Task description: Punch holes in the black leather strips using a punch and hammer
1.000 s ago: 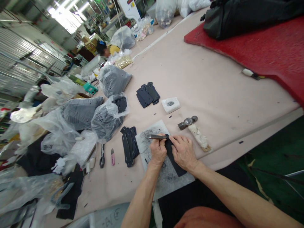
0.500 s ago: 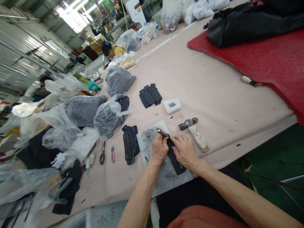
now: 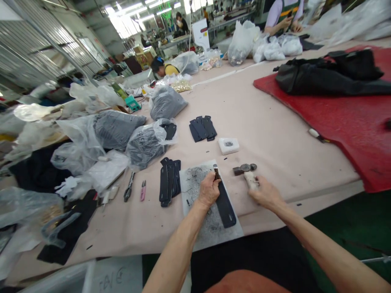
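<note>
My left hand (image 3: 209, 189) is closed around a metal punch (image 3: 216, 171), held upright at the far end of a dark strip (image 3: 226, 207). That strip lies on a whitish board (image 3: 200, 228) covered in black scraps, and a slot shows at its near end. To the right, my right hand (image 3: 265, 191) grips the wrapped handle of a hammer (image 3: 244, 169), whose head lies on or just above the table. Left of the board is a pile of similar dark strips (image 3: 169, 183). Beyond the board sits a white block (image 3: 228, 145) with a dark smudge on top.
Pink snips (image 3: 143, 190) and a dark hand tool (image 3: 129, 187) lie at the left. More dark pieces (image 3: 203, 128) are farther back. Filled plastic bags (image 3: 149, 144) crowd the left side. A red sheet (image 3: 345, 114) bears a black bag (image 3: 330, 77). People work in the background.
My right hand has left the dark strip, moved right and taken hold of the hammer's handle. My left hand stays on the punch, which now stands more upright. The view has shifted.
</note>
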A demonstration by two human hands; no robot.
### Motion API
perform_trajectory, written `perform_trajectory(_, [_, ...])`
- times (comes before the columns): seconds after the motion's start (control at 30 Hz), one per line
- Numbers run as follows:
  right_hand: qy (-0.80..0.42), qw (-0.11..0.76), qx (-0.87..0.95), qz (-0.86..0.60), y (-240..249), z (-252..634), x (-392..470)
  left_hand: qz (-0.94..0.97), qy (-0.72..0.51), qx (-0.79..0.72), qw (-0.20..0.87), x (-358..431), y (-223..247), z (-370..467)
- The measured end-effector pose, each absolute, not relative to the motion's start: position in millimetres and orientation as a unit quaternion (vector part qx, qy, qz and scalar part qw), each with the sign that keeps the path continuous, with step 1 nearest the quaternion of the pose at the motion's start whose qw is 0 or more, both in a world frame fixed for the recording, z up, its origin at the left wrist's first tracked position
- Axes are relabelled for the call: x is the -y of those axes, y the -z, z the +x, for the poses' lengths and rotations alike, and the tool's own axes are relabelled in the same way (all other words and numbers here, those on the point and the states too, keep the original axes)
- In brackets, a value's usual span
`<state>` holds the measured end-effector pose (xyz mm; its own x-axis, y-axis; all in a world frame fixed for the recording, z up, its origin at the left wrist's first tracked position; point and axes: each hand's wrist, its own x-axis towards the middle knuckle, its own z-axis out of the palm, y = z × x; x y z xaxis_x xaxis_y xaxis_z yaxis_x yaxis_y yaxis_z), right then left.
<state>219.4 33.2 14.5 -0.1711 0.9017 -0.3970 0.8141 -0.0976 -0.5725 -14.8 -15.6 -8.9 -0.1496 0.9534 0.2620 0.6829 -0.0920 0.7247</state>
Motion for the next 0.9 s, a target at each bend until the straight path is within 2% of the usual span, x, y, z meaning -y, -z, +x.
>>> perform_trajectory(0.07, [-0.552,0.121,0.55,-0.615,-17.8,215.5,-36.6,0.625,-0.393,-0.65,0.178,16.4,7.0,-14.6])
perform_trajectory(0.13, [-0.678,0.186,0.437,-0.561,-24.2,213.0,-37.9,0.622,-0.396,-0.652,0.176,17.5,6.1,-14.7])
perform_trajectory(0.23, [-0.711,0.227,0.379,-0.547,-52.4,210.2,-38.4,0.621,-0.399,-0.654,0.168,18.7,7.1,-15.4])
perform_trajectory(0.37, [-0.595,0.305,0.559,-0.49,-143.7,203.7,-38.7,0.627,-0.396,-0.652,0.157,18.8,10.2,-16.0])
perform_trajectory(0.43, [-0.426,0.376,0.683,-0.458,-192.9,198.1,-37.4,0.628,-0.395,-0.653,0.153,18.6,10.8,-16.0])
perform_trajectory(0.5, [-0.258,0.446,0.75,-0.415,-221.8,192.2,-34.5,0.628,-0.395,-0.653,0.151,18.5,10.6,-16.0])
perform_trajectory(0.57, [-0.168,0.44,0.804,-0.364,-223.6,187.9,-31.0,0.628,-0.393,-0.654,0.151,18.7,10.3,-16.1])
perform_trajectory(0.73, [-0.118,0.218,0.925,-0.289,-199.0,189.8,-32.6,0.623,-0.39,-0.66,0.152,19.6,11.7,-17.0])
perform_trajectory(0.8, [-0.104,0.236,0.92,-0.294,-215.5,189.9,-33.4,0.625,-0.393,-0.659,0.143,19.8,12.9,-17.3])
perform_trajectory(0.9, [-0.087,0.392,0.862,-0.31,-246.1,184.8,-26.9,0.624,-0.397,-0.659,0.136,19.8,14.3,-17.5])
